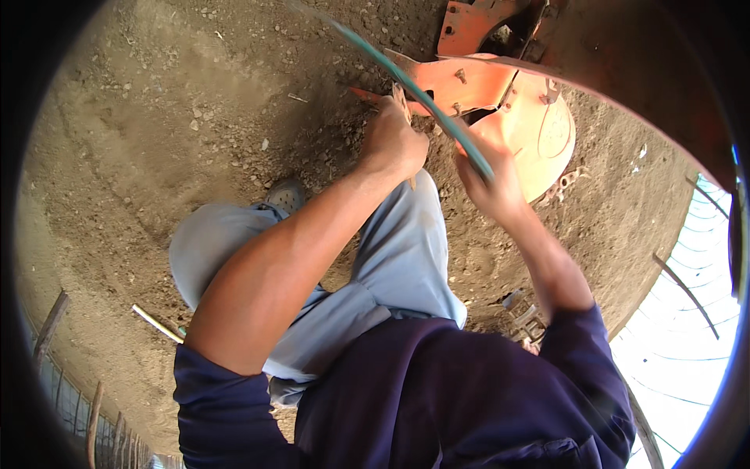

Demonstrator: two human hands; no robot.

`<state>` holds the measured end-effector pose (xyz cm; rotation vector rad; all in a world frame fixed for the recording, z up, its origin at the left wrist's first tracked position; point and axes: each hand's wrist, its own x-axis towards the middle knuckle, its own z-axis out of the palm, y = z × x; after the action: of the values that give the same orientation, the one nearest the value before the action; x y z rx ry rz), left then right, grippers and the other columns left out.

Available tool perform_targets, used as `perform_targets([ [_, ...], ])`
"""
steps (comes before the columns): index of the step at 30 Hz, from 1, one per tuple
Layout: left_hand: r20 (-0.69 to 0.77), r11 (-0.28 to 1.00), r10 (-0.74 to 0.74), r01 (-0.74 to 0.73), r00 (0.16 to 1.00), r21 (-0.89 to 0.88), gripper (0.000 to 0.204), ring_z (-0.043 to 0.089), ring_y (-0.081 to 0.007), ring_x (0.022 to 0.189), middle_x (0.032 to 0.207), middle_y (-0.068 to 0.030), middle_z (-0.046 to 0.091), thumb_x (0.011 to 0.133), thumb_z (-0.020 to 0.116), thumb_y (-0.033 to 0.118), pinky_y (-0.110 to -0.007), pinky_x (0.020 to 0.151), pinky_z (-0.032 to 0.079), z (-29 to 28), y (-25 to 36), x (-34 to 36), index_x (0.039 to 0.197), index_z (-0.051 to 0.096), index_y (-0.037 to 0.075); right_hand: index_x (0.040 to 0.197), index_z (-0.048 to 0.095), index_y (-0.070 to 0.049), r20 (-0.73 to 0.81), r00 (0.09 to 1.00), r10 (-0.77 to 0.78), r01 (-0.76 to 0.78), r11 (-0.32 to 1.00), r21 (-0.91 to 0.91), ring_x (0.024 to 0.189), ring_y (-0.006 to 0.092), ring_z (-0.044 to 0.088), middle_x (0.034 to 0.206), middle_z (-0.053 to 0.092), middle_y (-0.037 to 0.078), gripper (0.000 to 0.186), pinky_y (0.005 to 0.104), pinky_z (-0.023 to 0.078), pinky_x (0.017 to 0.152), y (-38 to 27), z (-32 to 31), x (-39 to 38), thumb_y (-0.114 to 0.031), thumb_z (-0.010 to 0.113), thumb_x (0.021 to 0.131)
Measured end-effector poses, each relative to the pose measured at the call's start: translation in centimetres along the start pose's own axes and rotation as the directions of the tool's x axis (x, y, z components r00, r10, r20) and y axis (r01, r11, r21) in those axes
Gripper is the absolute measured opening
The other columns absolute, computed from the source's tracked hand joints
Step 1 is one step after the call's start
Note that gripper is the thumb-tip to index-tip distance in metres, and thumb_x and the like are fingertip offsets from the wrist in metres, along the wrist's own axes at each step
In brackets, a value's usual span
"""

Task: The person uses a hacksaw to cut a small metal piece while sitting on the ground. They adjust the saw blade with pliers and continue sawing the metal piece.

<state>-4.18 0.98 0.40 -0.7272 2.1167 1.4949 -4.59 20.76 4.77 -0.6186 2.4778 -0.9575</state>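
My left hand (394, 142) is closed around a narrow brown piece (400, 97), perhaps wood, whose upper end shows above the fist. Just right of it, my right hand (494, 176) is blurred and closed on the lower end of a long, thin green strip (426, 100). That strip slants up and leftward, passing over the brown piece, and its far tip fades into blur. Whether it is a blade or a rod I cannot tell. Right behind both hands lies an orange metal implement (457, 82) with bolts and a rounded orange disc (539, 133).
A large curved metal part (648, 94) overhangs the upper right. My bent legs in grey-blue trousers (406, 242) are below the hands. Bare stony soil (156, 141) surrounds me. A pale stick (156, 324) lies at left, a metal piece (525, 316) near my right elbow.
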Motion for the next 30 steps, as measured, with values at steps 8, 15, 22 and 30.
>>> perform_targets([
  [8, 0.027, 0.998, 0.069, -0.069, 0.997, 0.004, 0.053, 0.073, -0.0414, 0.108, 0.118, -0.0338, 0.068, 0.091, 0.068, 0.007, -0.048, 0.088, 0.062, 1.1, -1.0, 1.0, 0.134, 0.042, -0.012, 0.144, 0.06, 0.0, 0.07, 0.992, 0.108, -0.103, 0.992, -0.069, 0.078, 0.033, 0.075, 0.097, 0.072, 0.027, 0.052, 0.0391, 0.057, 0.071, 0.8, 0.0, -1.7, 0.005, 0.057, 0.092],
  [15, 0.051, 0.997, 0.062, -0.06, 0.997, -0.053, 0.051, 0.071, -0.0407, 0.113, 0.121, -0.0314, 0.067, 0.091, 0.068, 0.005, -0.046, 0.093, 0.061, 0.8, -1.5, 0.9, 0.134, 0.044, -0.009, 0.143, 0.061, 0.0, -0.015, 0.997, 0.077, -0.078, 0.995, -0.065, 0.072, 0.0258, 0.075, 0.091, 0.075, 0.023, 0.051, 0.0374, 0.06, 0.068, 0.8, -3.6, -8.3, 0.005, 0.055, 0.092],
  [22, 0.051, 0.999, 0.054, -0.054, 0.997, 0.003, 0.057, 0.07, -0.042, 0.114, 0.122, -0.0348, 0.066, 0.09, 0.072, 0.009, -0.047, 0.095, 0.06, 0.4, -0.9, 0.8, 0.135, 0.043, -0.009, 0.142, 0.062, -0.003, -0.093, 0.991, -0.092, 0.095, 0.995, 0.025, 0.069, 0.0307, 0.071, 0.083, 0.07, 0.02, 0.049, 0.0389, 0.055, 0.064, 0.8, 2.1, 2.1, -0.001, 0.06, 0.093],
  [30, 0.024, 1.0, 0.006, -0.005, 1.0, -0.029, 0.048, 0.063, -0.0498, 0.121, 0.126, -0.0371, 0.063, 0.088, 0.06, 0.002, -0.05, 0.102, 0.051, 1.1, -1.1, 0.3, 0.132, 0.045, -0.011, 0.144, 0.06, 0.003, 0.027, 0.997, 0.079, -0.079, 0.997, 0.002, 0.062, 0.0165, 0.071, 0.081, 0.074, 0.014, 0.047, 0.0342, 0.057, 0.061, 0.6, -3.1, -7.2, 0.003, 0.053, 0.098],
])
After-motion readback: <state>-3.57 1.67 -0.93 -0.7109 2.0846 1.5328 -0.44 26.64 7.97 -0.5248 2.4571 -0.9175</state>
